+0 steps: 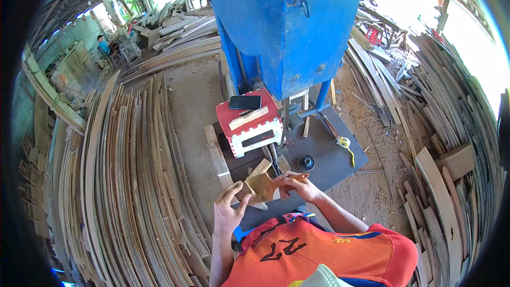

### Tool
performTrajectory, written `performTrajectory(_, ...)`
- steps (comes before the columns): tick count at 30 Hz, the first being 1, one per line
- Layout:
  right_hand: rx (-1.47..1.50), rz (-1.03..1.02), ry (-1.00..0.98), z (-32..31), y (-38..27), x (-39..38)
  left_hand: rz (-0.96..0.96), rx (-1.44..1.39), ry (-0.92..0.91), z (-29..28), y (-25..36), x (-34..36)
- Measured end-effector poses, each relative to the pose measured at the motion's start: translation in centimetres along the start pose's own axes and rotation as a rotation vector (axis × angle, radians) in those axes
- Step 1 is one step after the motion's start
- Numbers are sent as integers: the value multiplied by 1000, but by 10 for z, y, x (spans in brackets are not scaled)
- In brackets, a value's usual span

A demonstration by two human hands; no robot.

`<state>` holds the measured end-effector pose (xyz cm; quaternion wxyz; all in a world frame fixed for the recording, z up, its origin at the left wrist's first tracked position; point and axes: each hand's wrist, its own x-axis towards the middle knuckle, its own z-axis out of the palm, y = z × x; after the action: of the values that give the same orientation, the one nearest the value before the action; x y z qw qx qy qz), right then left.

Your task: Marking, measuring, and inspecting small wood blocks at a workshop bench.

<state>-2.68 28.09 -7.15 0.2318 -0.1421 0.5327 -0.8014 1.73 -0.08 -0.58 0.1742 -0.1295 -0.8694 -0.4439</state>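
Between my hands, close in front of my body, is a brown paddle-shaped piece of wood (260, 188) with a narrow handle to the right. My left hand (230, 206) grips its left end, thumb and fingers on the edge. The handle is wrapped by my right hand (291, 184), its tip showing past the fingers. Just beyond lie a pale wood offcut (260, 168) and a dark long-handled tool (273, 163), partly hidden. The dark machine table (332, 149) sits under these things, below a tall blue bandsaw (284, 26).
A red-and-white step stool (249, 122) carries a black phone (245, 102) and a wood strip (248, 118). On the table are a round black knob-like part (305, 162) and a yellow tape measure (344, 143). Long boards (133, 180) lie stacked left; more planks (441, 196) lie right.
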Motion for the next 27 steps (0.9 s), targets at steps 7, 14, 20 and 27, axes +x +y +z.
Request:
performTrajectory(7,-284,130,-80,17,30,-4,-56,-49,-15,-1,6,1)
performTrajectory(14,155,-23,-67,14,-20,-1,-114,-65,-24,-3,5,3)
performTrajectory(20,67,71,-92,3,24,1,-99,9,-22,-7,0,5)
performTrajectory(27,-262,225,-96,10,30,-1,-111,-20,-12,-2,12,0)
